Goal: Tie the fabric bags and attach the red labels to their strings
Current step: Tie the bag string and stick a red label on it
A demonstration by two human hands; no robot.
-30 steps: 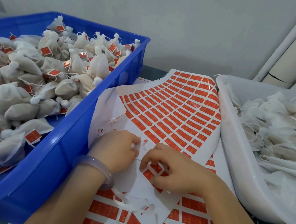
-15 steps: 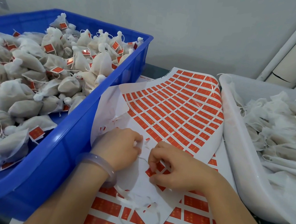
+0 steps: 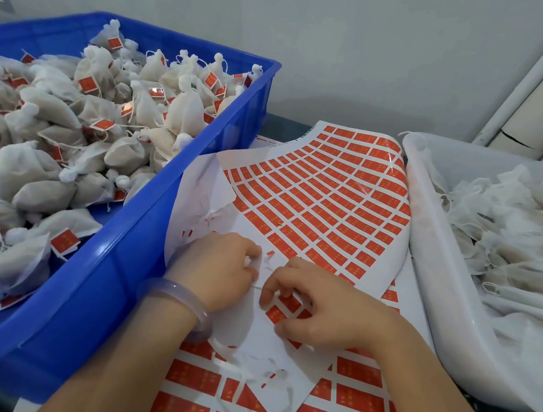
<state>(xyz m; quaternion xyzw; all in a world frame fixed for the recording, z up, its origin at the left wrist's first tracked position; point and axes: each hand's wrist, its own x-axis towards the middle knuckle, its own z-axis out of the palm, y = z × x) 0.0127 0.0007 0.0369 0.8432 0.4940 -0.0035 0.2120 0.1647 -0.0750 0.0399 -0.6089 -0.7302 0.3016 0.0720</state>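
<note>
Scarcely moved vs. 1 s ago: kept left hand (image 3: 217,268) & right hand (image 3: 315,312) on same patch of the upper label sheet (image 3: 334,193), close together, not touching. Held a thin string (image 3: 257,287) stretched btwn them, over the stripped white part of that sheet. Curled left fingers in, clamped on the string's end. Wore a pale bracelet (image 3: 178,300) on that wrist. Bent right fingers down over a red label (image 3: 288,303) still stuck to the sheet, index tip at the string. Couldn't tell whether pinched or only pressed there. Had a second label sheet (image 3: 358,400) underneath, nearer the body. Had blue crate (image 3: 139,257) at left, heaped w/ tied bags (image 3: 44,189), many w/ red tags on strings. Had white tub (image 3: 428,261) at right w/ loose untied bags (image 3: 518,238).
</note>
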